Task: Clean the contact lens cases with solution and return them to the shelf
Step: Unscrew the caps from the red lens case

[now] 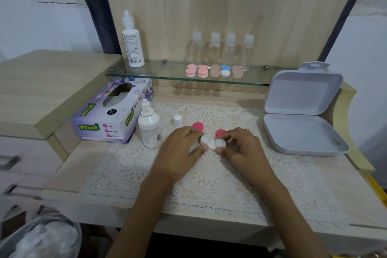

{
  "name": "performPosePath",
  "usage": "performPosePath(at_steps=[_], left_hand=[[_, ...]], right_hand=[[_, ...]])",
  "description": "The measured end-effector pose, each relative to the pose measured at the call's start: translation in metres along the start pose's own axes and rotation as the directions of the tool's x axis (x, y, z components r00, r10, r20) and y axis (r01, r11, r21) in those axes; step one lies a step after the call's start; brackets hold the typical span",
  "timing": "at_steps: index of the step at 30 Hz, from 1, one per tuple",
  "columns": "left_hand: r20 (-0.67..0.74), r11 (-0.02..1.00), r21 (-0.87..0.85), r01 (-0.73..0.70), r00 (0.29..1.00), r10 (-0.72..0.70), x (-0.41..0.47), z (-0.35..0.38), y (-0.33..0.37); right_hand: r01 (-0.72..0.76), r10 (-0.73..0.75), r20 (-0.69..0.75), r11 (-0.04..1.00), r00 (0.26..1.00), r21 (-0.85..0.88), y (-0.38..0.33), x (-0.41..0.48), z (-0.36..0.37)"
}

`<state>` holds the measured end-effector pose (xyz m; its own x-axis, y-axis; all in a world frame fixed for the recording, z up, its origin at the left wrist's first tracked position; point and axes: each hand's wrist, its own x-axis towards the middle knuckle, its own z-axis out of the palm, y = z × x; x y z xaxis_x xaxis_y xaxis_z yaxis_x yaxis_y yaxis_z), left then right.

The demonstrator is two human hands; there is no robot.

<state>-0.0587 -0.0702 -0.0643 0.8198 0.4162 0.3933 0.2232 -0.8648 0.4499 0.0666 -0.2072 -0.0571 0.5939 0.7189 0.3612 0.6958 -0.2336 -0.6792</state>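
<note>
Only writing I can read from here: the tissue box (113,111) left of my left hand (179,151) says "Mysoft" and "Soft Facial Tissue". The small white solution bottle (149,130) between the box and that hand has print too small to read, and so does the tall bottle (133,44) up on the glass shelf (146,75).

Both hands are on the white lens case (212,144), which sits low over the lace mat (209,186). The left hand pinches the left cup between thumb and curled fingers, and my right hand (244,150) pinches the right cup the same way. Both cups are uncapped. The two round pink lids (198,126) (220,132) lie on the mat just past my fingertips, and a little white cap (177,121) stands beyond the left hand.

Further past the hands, the shelf has a row of pink, tan, blue and white cases (213,70) in front of four clear bottles (222,50). An open, smooth grey plastic box (301,115) with rounded corners is on the desk (354,178) right of the right hand.
</note>
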Motion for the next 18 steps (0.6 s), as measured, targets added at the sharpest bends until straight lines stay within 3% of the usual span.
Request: performPosePath(at_steps=[18], left_hand=[[0.145, 0.995, 0.095, 0.000, 0.989, -0.014, -0.0002, -0.0051, 0.0062]], right_hand=[[-0.055, 0.059, -0.035, 0.992, 0.998, 0.110, -0.0080, -0.0028, -0.0079]])
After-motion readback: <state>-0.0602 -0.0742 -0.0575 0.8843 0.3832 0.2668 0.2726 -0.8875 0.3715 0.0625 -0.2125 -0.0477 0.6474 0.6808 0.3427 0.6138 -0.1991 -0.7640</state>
